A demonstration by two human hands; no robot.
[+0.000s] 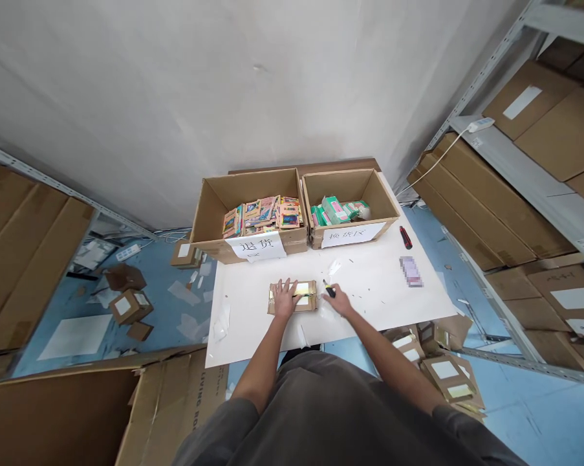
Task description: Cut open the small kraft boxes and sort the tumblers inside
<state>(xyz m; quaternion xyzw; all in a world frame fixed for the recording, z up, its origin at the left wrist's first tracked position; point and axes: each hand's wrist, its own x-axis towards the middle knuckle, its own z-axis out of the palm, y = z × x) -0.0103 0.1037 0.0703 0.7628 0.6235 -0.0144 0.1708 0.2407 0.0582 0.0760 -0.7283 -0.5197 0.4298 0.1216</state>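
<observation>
A small taped cardboard parcel (309, 302) with a white label lies on the white-covered table (253, 336) in front of me. My left hand (284, 299) rests on its left half, fingers spread over the top. Just past the parcel's right end, my right hand (339, 301) is wrapped round a black and yellow utility knife (329, 290). The knife tip points up and left, apart from the box. Scraps of clear tape lie around the right hand.
Two open cartons with paper signs stand at the table's back: the left carton (204, 210) holds colourful packs, the right carton (386, 194) green boxes. A red and black cutter (405, 237) lies at right. Shelves (515, 168) flank the table; a large open carton (175, 401) stands lower left.
</observation>
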